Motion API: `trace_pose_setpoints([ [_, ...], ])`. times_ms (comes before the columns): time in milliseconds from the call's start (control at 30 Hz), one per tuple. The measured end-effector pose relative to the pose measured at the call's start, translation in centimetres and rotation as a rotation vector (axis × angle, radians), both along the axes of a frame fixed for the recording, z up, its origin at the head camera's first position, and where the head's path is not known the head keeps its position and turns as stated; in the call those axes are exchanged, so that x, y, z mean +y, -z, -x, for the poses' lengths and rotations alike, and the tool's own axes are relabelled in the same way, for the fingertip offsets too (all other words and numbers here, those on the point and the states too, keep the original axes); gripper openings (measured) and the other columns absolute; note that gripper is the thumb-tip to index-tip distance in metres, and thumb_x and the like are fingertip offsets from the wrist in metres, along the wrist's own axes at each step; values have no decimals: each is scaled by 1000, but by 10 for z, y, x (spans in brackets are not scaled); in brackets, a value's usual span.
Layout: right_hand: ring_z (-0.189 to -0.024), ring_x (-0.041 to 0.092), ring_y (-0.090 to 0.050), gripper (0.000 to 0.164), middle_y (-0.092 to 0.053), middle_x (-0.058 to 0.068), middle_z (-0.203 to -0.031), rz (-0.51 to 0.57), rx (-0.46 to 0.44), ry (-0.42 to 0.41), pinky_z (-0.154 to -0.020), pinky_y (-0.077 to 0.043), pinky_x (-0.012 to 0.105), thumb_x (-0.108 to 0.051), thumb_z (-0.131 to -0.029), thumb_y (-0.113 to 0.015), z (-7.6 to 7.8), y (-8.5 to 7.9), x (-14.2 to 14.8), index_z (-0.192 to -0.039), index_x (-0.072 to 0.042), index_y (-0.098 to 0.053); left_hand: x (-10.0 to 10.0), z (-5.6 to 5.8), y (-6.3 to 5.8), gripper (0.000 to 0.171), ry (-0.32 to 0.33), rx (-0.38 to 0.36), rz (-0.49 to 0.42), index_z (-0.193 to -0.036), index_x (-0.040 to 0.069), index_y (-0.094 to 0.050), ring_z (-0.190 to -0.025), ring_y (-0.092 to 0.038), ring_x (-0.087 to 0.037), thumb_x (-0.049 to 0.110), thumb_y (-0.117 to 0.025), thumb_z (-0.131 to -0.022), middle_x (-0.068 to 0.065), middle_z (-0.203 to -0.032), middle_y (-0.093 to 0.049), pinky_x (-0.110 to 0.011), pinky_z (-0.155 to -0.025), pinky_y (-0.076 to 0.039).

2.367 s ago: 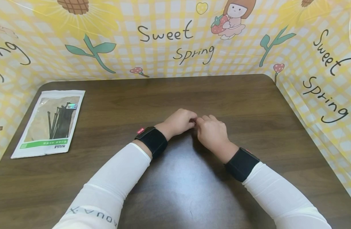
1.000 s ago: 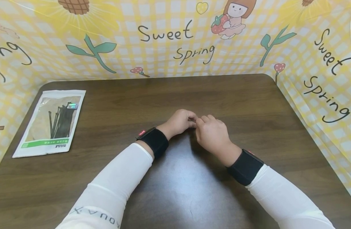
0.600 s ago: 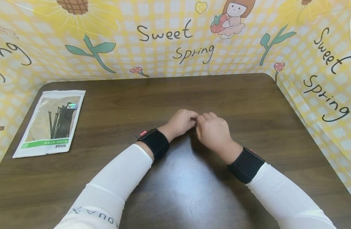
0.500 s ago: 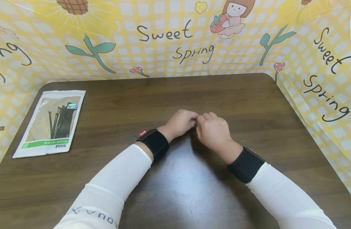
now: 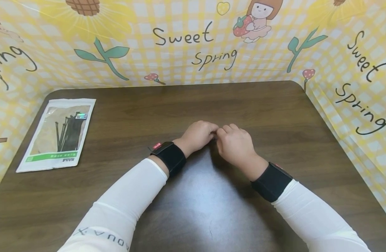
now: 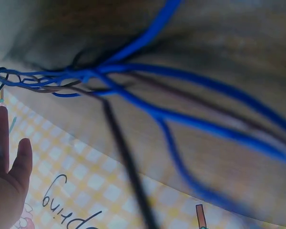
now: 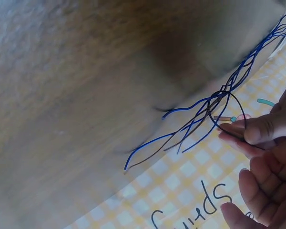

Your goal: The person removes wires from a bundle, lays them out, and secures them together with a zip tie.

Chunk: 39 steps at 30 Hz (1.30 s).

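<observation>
My left hand (image 5: pixel 199 135) and right hand (image 5: pixel 235 144) meet fingertip to fingertip over the middle of the table, both with fingers curled into a pinch. A thin black cable tie (image 7: pixel 239 102) loops round a bundle of blue and brown wires (image 7: pixel 245 64). Its tail runs in among the pinching fingers (image 7: pixel 260 131) of the two hands. Large in the left wrist view, the blue wires (image 6: pixel 195 121) fan out to loose ends beside a dark strand (image 6: pixel 126 169). From the head, the hands and left forearm hide nearly all of the bundle.
A white resealable bag (image 5: pixel 56 134) with black cable ties inside lies at the table's left. The brown wooden table (image 5: pixel 180 101) is walled at the back and sides by a yellow checked sheet (image 5: pixel 180 66). Each wrist wears a black band (image 5: pixel 271 182).
The right hand has shifted slightly upward and away over the last second. The gap between left thumb and fingers has narrowed, with the fingertips still together. The bag stays put.
</observation>
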State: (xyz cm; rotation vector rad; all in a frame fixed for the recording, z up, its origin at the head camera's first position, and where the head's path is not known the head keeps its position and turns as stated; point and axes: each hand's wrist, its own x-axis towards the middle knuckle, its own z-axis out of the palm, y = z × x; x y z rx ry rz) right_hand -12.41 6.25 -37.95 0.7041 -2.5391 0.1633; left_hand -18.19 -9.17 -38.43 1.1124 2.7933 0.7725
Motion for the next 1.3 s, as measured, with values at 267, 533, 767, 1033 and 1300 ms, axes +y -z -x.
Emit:
trace_pose_setpoints([
  [267,-62,23,-53,11,-59,7,-68,50,112,-78,-49,-45,33,-4,-81,-63,1,0,2,-70,-4,-60,-3,2,6,7,-29,-16,-19,-94,12,-73,-88,-67,-15,15,-68,-90,-1,-94,-73,-30,-77,-52],
  [533,-73,24,-64,3,-71,8,-82,141,118,-105,-52,-52,36,-4,-82,-70,5,2,5,-84,-3,-69,-3,-2,8,8,-33,2,-23,-95,10,-73,-88,-68,-16,13,-67,-91,-2,-94,-73,-29,-77,-53],
  [767,-78,24,-67,3,-71,8,-84,226,-14,-75,-59,-55,38,-4,-83,-71,4,5,2,-86,-4,-71,-2,-3,7,9,-49,19,-8,-96,9,-72,-87,-68,-17,11,-64,-92,-3,-94,-73,-32,-77,-53],
  [1033,-75,23,-66,6,-70,7,-81,277,-95,-88,-59,-54,38,0,-82,-72,3,2,1,-81,-6,-69,-3,0,9,8,-54,28,-4,-93,10,-72,-84,-67,-16,14,-65,-93,-1,-91,-72,-32,-76,-52],
  [1300,-76,23,-65,4,-70,7,-82,286,-106,-107,-60,-54,37,-3,-84,-72,-1,-5,-1,-83,-6,-69,-4,1,10,7,-68,-20,7,-92,11,-71,-85,-67,-16,15,-66,-91,-1,-91,-72,-32,-76,-52],
])
